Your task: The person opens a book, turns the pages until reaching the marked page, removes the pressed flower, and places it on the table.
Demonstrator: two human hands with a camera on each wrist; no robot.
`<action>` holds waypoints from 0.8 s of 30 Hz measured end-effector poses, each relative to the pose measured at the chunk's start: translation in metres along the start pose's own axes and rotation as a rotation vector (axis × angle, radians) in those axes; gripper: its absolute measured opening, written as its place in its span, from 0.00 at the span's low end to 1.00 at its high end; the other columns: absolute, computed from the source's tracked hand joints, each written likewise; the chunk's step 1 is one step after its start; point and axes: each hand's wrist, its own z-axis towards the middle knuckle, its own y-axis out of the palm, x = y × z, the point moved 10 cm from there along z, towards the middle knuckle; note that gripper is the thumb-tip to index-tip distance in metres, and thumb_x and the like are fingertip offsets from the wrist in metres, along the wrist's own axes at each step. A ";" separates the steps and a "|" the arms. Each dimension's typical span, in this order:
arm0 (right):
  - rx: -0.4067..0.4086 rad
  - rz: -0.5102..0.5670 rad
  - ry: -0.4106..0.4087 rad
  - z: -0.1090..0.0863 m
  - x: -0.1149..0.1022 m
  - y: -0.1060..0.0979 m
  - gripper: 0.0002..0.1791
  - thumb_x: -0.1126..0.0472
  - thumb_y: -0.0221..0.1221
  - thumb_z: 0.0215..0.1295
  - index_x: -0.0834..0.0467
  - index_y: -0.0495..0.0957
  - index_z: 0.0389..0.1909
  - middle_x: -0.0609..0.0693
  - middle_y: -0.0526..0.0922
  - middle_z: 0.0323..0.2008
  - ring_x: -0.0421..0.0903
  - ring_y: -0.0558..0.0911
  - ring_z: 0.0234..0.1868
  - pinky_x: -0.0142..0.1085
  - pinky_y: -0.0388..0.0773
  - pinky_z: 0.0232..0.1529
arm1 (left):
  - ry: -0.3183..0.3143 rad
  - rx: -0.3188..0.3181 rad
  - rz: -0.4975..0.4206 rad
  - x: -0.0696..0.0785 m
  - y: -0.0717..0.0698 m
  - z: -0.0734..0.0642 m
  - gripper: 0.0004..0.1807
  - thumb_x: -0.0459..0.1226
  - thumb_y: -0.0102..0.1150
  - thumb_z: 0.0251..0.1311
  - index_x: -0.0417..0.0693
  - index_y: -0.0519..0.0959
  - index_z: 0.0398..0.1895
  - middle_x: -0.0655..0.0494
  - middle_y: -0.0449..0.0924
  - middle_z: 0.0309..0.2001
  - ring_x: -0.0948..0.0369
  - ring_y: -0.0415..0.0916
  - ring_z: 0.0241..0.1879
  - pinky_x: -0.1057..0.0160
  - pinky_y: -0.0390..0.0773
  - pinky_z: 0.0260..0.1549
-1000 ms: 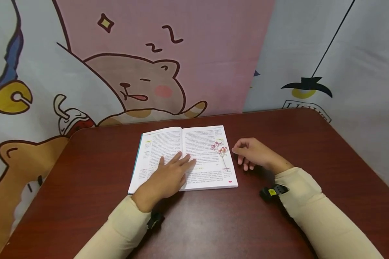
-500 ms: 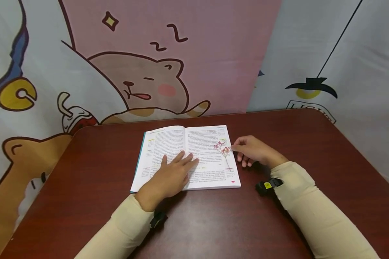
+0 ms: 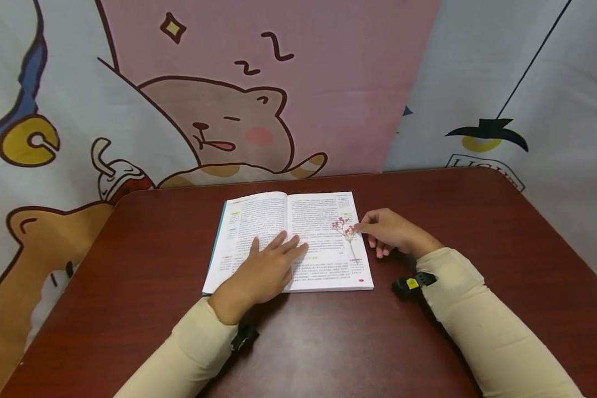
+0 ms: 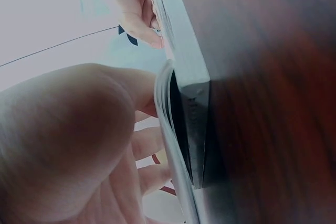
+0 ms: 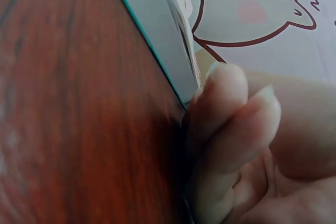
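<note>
An open book (image 3: pixel 320 276) lies on the table, its pages full of small print. My left hand (image 3: pixel 261 271) rests on it with spread fingers, across the lower left page and the middle fold. A thin sprig of red flowers (image 3: pixel 349 233) lies flat on the right page, near its outer edge. My right hand (image 3: pixel 390 229) is at that edge, fingers bent, thumb and forefinger tips beside the blossoms. In the right wrist view, its curled fingers (image 5: pixel 236 103) are close against the book's side (image 5: pixel 157 30). Whether they pinch the sprig or the page is hidden.
The dark red wooden table (image 3: pixel 308 342) extends around the book on all sides. Behind it hangs a cloth (image 3: pixel 353 83) printed with cartoon animals. Both wrists wear a small black camera, such as the right wrist camera (image 3: pixel 410 284).
My right hand has shifted left, from beside the book to its right edge, so its fingertips reach the flowers. The left hand stays on the pages. The head view has turned slightly.
</note>
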 end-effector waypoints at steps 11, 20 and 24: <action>-0.001 0.014 -0.004 -0.001 0.002 0.001 0.17 0.49 0.57 0.73 0.61 0.73 0.44 0.49 0.73 0.16 0.42 0.74 0.11 0.33 0.73 0.15 | 0.024 0.010 -0.006 0.000 0.000 0.002 0.28 0.37 0.51 0.72 0.58 0.66 0.74 0.56 0.62 0.76 0.52 0.54 0.78 0.26 0.56 0.65; -0.001 0.017 -0.036 -0.001 0.002 0.000 0.17 0.50 0.57 0.73 0.62 0.73 0.45 0.50 0.74 0.18 0.42 0.77 0.12 0.33 0.75 0.15 | 0.028 0.023 0.000 0.000 -0.001 0.001 0.27 0.38 0.51 0.72 0.58 0.67 0.74 0.55 0.63 0.75 0.52 0.55 0.78 0.26 0.57 0.65; -0.006 0.018 -0.055 -0.002 0.002 -0.001 0.17 0.51 0.57 0.73 0.63 0.72 0.46 0.50 0.74 0.18 0.42 0.77 0.11 0.33 0.76 0.15 | 0.031 0.023 -0.004 0.000 -0.001 0.001 0.27 0.38 0.50 0.72 0.58 0.67 0.74 0.55 0.63 0.76 0.52 0.54 0.78 0.26 0.57 0.65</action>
